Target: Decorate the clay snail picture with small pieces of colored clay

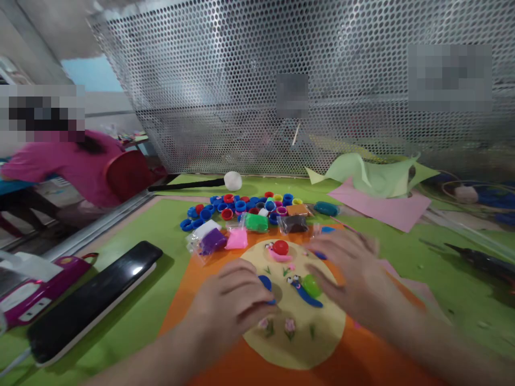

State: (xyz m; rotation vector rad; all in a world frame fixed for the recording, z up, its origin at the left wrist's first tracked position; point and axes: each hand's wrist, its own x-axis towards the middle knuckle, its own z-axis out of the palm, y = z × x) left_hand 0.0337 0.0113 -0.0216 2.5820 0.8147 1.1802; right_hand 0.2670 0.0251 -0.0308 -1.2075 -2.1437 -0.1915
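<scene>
My left hand (231,300) is closed over the left side of a pale yellow paper disc (298,351), its curled fingers against a blue round piece (264,281) that they partly hide. To the right, my right hand (358,273) hovers slightly blurred above the disc's edge, thumb and fingers apart, nothing visible in it. Close to its thumb lies a blue clay snail (303,296) with a green round shell and googly eyes. Higher on the disc is a pink clay snail (280,257) with a red shell. Small clay flowers (289,325) decorate the lower part.
Orange paper (181,305) lies under the disc. Behind are clay packets (213,241) and a pile of bottle caps (241,205). A black power bank-like device (96,295) and magenta power strip (48,292) sit left; a dark pointed tool (483,262) right. A person in pink (68,161) sits beyond.
</scene>
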